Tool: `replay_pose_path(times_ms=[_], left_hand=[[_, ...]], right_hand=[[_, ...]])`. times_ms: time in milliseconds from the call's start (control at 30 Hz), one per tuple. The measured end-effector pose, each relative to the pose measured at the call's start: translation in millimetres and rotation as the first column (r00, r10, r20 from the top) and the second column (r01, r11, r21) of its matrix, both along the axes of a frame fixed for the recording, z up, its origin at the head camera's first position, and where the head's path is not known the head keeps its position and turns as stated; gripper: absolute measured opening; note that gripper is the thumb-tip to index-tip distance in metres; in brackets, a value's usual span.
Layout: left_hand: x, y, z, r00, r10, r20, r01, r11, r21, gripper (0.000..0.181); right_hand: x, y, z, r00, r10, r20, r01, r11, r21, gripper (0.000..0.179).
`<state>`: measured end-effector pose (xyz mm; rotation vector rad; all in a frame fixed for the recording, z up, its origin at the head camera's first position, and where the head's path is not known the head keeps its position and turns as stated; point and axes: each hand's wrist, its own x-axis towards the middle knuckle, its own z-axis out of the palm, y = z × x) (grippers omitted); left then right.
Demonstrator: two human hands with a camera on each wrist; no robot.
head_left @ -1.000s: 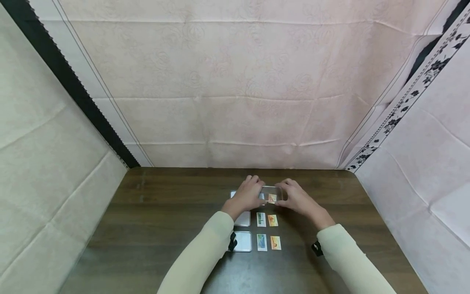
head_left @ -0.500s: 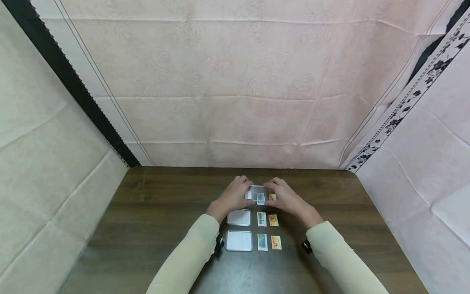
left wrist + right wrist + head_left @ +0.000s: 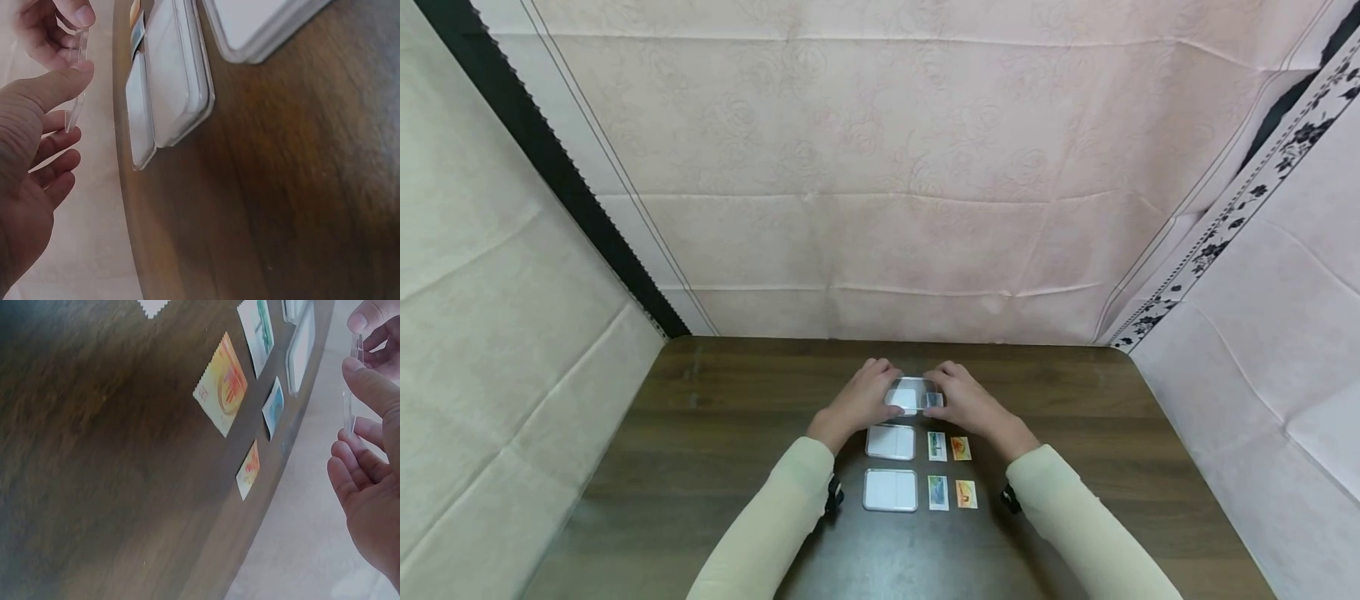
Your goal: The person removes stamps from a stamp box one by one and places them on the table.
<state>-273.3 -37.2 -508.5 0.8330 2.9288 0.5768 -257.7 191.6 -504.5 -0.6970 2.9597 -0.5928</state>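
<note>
A clear, flat plastic lid [image 3: 913, 383] is held level above the far row, pinched between both hands. My left hand [image 3: 856, 402] grips its left end with thumb and fingers; my right hand [image 3: 973, 406] pinches the right end. In the left wrist view the lid [image 3: 75, 112] is edge-on, apart from the table. Beneath it lies a thin white-looking case [image 3: 139, 115], partly seen through the lid in the head view. A blue stamp [image 3: 273, 409] and an orange stamp [image 3: 249, 472] lie in that row; the right hand hides the orange one in the head view.
Two more clear cases with white insides, one middle [image 3: 891, 442] and one front [image 3: 891, 490], lie nearer. Beside them are a green stamp [image 3: 937, 446], a second blue stamp [image 3: 938, 492] and two orange stamps, middle [image 3: 960, 448] and front [image 3: 966, 493]. Pale cloth [image 3: 880, 167] hangs behind the wooden table [image 3: 715, 467].
Both hands have carried the clear lid leftward, from above the far row's stamps to over the far case. The middle and front cases have come into fuller view; stamps stay put.
</note>
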Motion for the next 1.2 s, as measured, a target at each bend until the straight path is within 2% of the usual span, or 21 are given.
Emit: replay_pose_path(times_ms=[267,567,967,1200], left_hand=[[-1.8,-9.8,-3.4,1.0,0.014,0.014,-0.013,1.0,-0.015,0.063],[-7.9,-18.3,-15.8,1.0,0.006,0.019,-0.006,1.0,-0.025,0.062],[-11.1,-21.8,-22.9,0.995,0.022,0.092,-0.021,1.0,-0.011,0.061],[-12.3,-23.5,-27.0,0.993,0.031,0.115,-0.032,0.999,0.005,0.06]], right_hand=[[-4.0,-10.6,-5.8,1.0,0.0,0.016,0.0,1.0,0.01,0.063],[-13.3,-19.7,-15.8,0.999,0.011,0.04,-0.013,0.998,0.061,0.067],[-18.9,-25.9,-21.7,0.995,0.001,0.099,-0.008,0.998,0.068,0.065],[-19.7,-28.7,-24.6,0.995,-0.003,0.103,-0.005,0.997,0.071,0.062]])
